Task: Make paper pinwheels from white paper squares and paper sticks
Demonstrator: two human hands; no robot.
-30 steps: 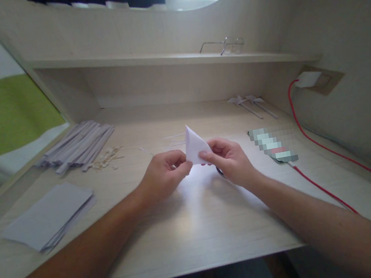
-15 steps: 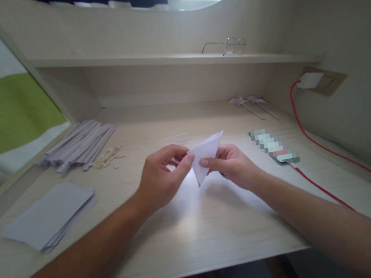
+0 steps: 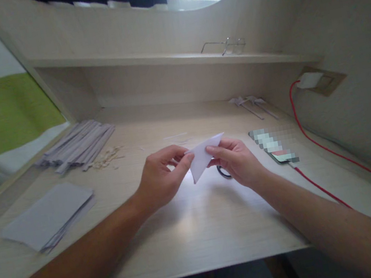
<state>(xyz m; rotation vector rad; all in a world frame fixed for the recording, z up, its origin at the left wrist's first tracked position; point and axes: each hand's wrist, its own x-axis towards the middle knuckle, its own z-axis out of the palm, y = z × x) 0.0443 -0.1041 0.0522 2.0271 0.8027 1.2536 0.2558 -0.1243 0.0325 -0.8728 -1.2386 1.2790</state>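
Note:
A small folded piece of white paper (image 3: pixel 198 159), roughly triangular, is held up between my hands above the desk. My left hand (image 3: pixel 163 174) pinches its left corner between thumb and fingers. On the other side, my right hand (image 3: pixel 235 159) grips the paper, thumb on the front face and fingers behind. A dark ring-shaped handle (image 3: pixel 224 172) shows beside my right palm; the rest of that item is hidden. Past my hands, thin paper slivers (image 3: pixel 176 136) lie on the desk.
Rolled paper strips (image 3: pixel 81 145) are piled at the left, with rubber bands (image 3: pixel 106 158) beside them. Stacked paper sheets (image 3: pixel 50 215) lie nearer. To the right are a phone (image 3: pixel 273 147) with a red cable (image 3: pixel 324 190) and paper pieces on sticks (image 3: pixel 251 105). Glasses (image 3: pixel 233 45) rest on the shelf.
My right thumb has shifted up and right along the paper. The paper's lower tip has swung slightly left, and more of the dark ring shows beside my right hand.

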